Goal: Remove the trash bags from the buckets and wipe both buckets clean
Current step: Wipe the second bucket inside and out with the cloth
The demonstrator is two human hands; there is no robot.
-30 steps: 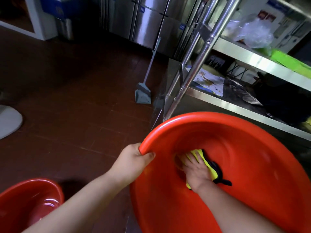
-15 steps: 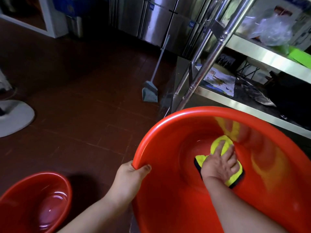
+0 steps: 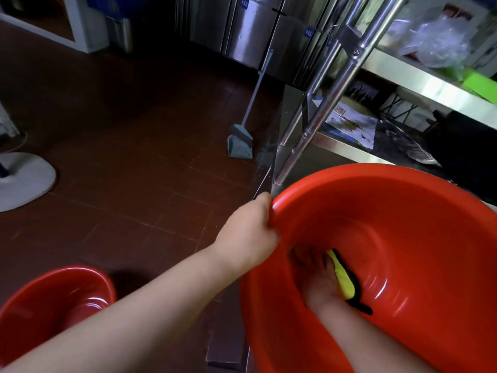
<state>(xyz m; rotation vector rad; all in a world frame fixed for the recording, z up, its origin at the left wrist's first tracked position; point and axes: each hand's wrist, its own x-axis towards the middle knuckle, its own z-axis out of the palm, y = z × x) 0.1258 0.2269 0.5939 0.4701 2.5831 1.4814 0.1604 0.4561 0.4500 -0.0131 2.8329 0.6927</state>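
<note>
No trash bags showed. The left hand [image 3: 248, 230] gripped the large bucket [image 3: 403, 238] rim at lower right; the right hand [image 3: 320, 278] pressed a yellow cloth [image 3: 343, 278] inside, mid-wipe. The small bucket [image 3: 53, 305] waited, lower left.

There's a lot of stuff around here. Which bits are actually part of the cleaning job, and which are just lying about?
Part of the job:
- large red bucket, its rim gripped by the left hand
- yellow cloth, pressed inside by the right hand
- smaller red bucket

Just lying about:
- dustpan
- clear plastic bag on the steel shelf
- printed paper
</note>
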